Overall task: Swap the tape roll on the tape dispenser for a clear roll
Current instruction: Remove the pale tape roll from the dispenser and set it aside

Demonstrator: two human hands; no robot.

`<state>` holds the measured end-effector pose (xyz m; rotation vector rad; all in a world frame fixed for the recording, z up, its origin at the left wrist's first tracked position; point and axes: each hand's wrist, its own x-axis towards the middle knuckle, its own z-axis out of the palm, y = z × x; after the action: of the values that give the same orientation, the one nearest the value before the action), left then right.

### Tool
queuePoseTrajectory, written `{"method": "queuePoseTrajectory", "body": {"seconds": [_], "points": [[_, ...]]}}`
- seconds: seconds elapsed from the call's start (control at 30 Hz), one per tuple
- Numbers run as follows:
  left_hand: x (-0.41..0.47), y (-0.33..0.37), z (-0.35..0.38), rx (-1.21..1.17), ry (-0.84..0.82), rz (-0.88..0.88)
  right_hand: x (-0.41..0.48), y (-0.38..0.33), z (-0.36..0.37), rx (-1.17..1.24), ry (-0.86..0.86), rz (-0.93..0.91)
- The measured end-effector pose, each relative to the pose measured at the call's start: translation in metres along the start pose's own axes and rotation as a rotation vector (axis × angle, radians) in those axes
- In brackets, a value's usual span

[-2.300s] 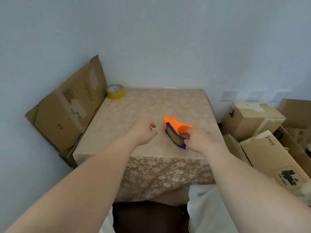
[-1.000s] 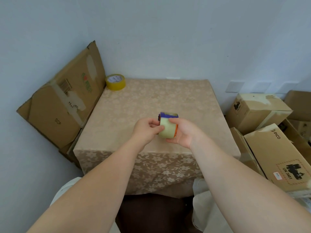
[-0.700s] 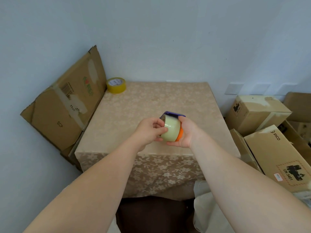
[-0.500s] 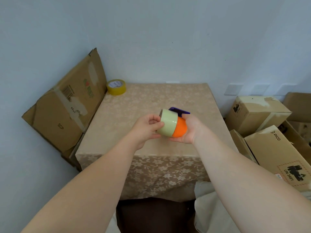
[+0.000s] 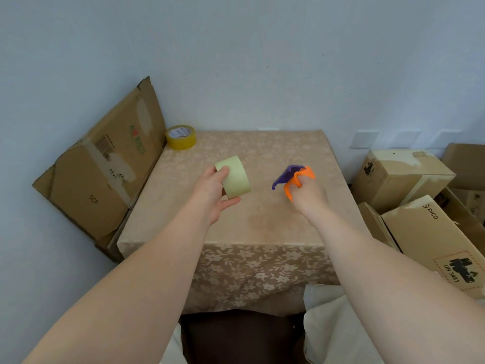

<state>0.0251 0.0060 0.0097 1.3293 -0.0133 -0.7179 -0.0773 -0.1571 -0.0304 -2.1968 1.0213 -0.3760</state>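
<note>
My left hand point(image 5: 212, 195) grips a pale yellow-green tape roll point(image 5: 234, 177), held above the middle of the table, free of the dispenser. My right hand point(image 5: 309, 197) holds the orange and purple tape dispenser point(image 5: 294, 177) to the right of it, a hand's width apart, with no roll on it. A yellow tape roll point(image 5: 181, 137) with a white core label lies flat at the table's far left corner.
The small table point(image 5: 262, 219) has a beige flowered cloth. A flattened cardboard box point(image 5: 105, 166) leans on the wall to its left. Several cardboard boxes point(image 5: 399, 177) crowd the floor on the right. Walls close in behind and to the left.
The pale roll has come off the dispenser. My left hand carried it to the left while my right hand moved the dispenser to the right; earlier both were pressed together.
</note>
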Motion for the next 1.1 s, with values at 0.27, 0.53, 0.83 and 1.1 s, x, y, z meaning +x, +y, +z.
{"method": "queuePoseTrajectory", "body": {"seconds": [0.27,0.53,0.83,1.1], "points": [[0.0,-0.013,0.0,0.163,-0.079,-0.064,-0.004,0.027,0.01,-0.365,-0.175,-0.012],[-0.003,-0.016,0.003,0.38,-0.153,-0.002,-0.011,-0.007,-0.004,0.001,-0.028,-0.03],[-0.009,-0.023,0.0,0.952,-0.222,0.346,-0.014,-0.034,0.005,0.995,-0.419,0.378],[-0.011,-0.01,-0.008,0.543,-0.14,0.166,-0.021,-0.036,0.001,0.843,-0.465,0.181]]}}
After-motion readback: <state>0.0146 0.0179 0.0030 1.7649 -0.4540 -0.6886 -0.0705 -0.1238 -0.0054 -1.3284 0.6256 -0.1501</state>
